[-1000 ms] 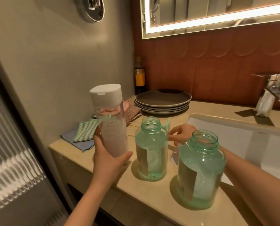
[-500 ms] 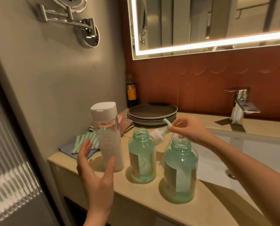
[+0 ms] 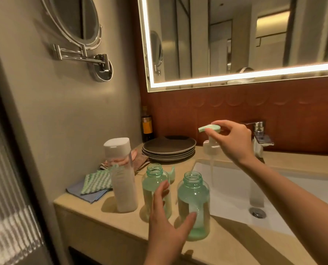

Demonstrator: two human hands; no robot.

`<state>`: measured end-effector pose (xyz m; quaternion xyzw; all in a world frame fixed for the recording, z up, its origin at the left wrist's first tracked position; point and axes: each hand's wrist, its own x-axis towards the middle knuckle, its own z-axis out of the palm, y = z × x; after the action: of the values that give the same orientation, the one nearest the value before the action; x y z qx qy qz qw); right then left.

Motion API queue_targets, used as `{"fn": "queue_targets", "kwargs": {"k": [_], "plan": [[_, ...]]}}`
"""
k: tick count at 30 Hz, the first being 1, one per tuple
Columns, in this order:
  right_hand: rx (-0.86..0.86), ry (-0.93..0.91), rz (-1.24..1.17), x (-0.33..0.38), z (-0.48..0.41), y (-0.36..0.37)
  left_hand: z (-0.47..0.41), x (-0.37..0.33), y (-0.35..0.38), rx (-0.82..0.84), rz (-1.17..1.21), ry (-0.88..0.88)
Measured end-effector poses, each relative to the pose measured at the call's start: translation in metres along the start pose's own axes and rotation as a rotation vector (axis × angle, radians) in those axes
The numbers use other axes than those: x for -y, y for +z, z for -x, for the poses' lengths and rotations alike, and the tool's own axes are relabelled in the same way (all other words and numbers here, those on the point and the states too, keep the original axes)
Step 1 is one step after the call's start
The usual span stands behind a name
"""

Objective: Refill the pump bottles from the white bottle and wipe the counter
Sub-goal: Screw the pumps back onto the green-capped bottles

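The right grip [image 3: 233, 140] is pinching the pump head [image 3: 210, 129] by its green cap and holding it up in the air, with the white collar and the long tube [image 3: 212, 169] dangling straight below the fingers. The left grip [image 3: 168, 224] is hanging released, fingers straight and spread, right in front of the two open green bottles. I can't tell whether the thumb is touching the nearer bottle [image 3: 194, 203]. The farther bottle [image 3: 155, 180] is peeking out just past its fingertips, and the white bottle [image 3: 123, 176] is standing capped further to that grip's left.

By my reading, the pump is heading for the nearer bottle's mouth, below and slightly left of the right grip. To do this well, the left grip should be wrapping the bottle low and steadying it. The tube tip should go in first and plumb, and only then should the collar be turned.

On edges, the nearer bottle is sitting on a narrow strip of bench [image 3: 102, 222] just beside the sink [image 3: 235, 188] rim, so a sideways nudge could be tipping it in. The tap [image 3: 258, 131] is crowding close behind the right grip, and the plates [image 3: 168, 148] are stacked off to its left. Straight down is looking like open room.
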<state>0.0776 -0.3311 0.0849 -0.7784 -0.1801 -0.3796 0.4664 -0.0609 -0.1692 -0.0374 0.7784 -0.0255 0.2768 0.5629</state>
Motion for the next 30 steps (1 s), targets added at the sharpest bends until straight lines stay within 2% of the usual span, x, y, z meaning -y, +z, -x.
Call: {"fn": "queue_targets", "kwargs": {"k": [6,13,18,24,30], "plan": [[-0.106,-0.089,-0.168,0.032,-0.012,-0.029,-0.001,0.000,0.026,0.019,0.108,-0.150],[-0.087,-0.179,-0.310,0.068,-0.019,-0.046,-0.001,0.007,0.042,0.007,0.095,-0.243],[0.026,-0.202,-0.305,0.067,-0.009,-0.035,0.001,0.012,0.045,-0.021,0.019,-0.289],[0.167,-0.171,-0.267,0.045,0.019,-0.012,0.007,0.015,0.046,-0.045,-0.249,-0.266],[0.284,-0.140,-0.331,0.036,0.044,0.005,0.006,0.020,0.051,-0.071,-0.373,-0.273]]}}
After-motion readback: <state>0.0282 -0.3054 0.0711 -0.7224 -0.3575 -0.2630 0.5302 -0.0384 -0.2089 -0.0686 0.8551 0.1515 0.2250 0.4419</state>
